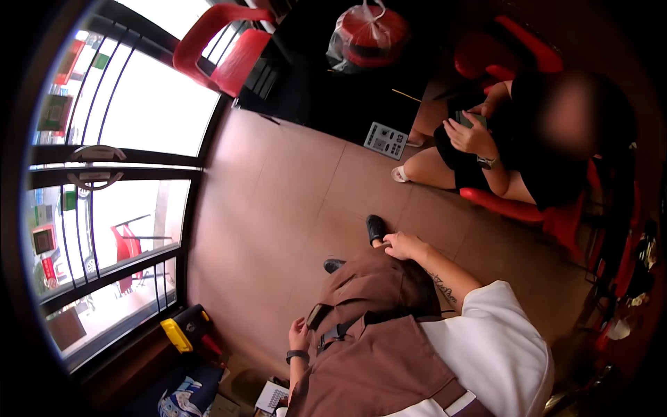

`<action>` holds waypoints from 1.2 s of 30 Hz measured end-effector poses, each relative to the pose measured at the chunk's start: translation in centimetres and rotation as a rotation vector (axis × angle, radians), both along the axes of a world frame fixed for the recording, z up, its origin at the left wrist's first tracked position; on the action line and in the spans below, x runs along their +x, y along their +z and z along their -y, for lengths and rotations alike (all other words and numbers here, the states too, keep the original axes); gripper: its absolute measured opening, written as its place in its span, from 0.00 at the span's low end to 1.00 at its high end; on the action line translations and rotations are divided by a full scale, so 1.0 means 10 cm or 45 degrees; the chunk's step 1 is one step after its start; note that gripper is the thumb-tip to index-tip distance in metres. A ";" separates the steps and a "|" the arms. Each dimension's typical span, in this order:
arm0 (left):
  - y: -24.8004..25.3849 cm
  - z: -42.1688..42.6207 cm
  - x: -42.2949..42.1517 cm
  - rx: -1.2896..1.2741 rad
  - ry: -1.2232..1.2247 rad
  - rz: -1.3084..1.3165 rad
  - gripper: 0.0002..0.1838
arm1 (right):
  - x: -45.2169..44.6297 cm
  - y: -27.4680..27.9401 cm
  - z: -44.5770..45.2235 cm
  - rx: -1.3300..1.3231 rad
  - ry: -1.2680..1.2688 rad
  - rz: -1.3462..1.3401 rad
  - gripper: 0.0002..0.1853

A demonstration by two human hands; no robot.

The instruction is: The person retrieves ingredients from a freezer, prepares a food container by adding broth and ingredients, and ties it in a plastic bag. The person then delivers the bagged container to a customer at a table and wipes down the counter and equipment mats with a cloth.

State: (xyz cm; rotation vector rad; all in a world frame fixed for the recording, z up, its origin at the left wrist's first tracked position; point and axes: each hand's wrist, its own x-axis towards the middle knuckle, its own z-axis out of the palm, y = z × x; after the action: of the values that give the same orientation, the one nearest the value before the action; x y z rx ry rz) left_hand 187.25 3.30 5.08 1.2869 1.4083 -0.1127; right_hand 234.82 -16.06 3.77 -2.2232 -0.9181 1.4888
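My left hand (299, 336), with a dark band at the wrist, is beside my brown apron (389, 347). Its fingers are partly bent next to a small dark brown flat piece (318, 316) at the apron's side; I cannot tell whether they grip it. A black buckle strap (336, 333) lies across the apron close by. Over my lap, my right hand (406, 246) has its fingers closed at the apron's front edge, near my black shoe (376, 229). Lettering is visible on the right forearm.
A seated person (486, 149) holds a phone (472, 119) on the right. A black table (326, 104) bears a bagged red container (372, 35) and a printed code card (386, 140). Red chair (240, 62), glass doors (118, 167) and yellow-black case (182, 330) stand left.
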 end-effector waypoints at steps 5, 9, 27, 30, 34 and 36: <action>0.05 0.05 -0.15 0.005 -0.056 0.021 0.18 | 0.16 -0.26 -0.11 0.292 -0.239 0.188 0.26; 0.13 0.19 0.04 -0.077 0.081 0.089 0.18 | 1.08 0.06 -0.87 0.332 -0.454 0.245 0.35; 0.22 1.01 -0.21 -0.107 0.361 0.163 0.19 | 1.66 0.26 -2.03 0.499 -0.320 0.340 0.29; 0.11 1.28 -0.35 -0.167 0.384 0.100 0.19 | 0.76 0.17 -1.47 0.298 0.232 0.240 0.27; 0.10 1.10 -0.43 -0.228 0.439 0.034 0.19 | -0.20 -0.13 -1.07 0.228 0.324 -0.031 0.26; 0.13 0.95 -0.21 -0.222 0.418 0.036 0.19 | -0.40 -0.30 -0.92 0.198 0.482 -0.001 0.24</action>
State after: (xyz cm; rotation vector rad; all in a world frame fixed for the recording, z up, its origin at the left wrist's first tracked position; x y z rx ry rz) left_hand 185.16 -6.22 6.39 0.8995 1.5311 0.0057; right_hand 230.79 -6.83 0.79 -2.0155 -1.4649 1.5055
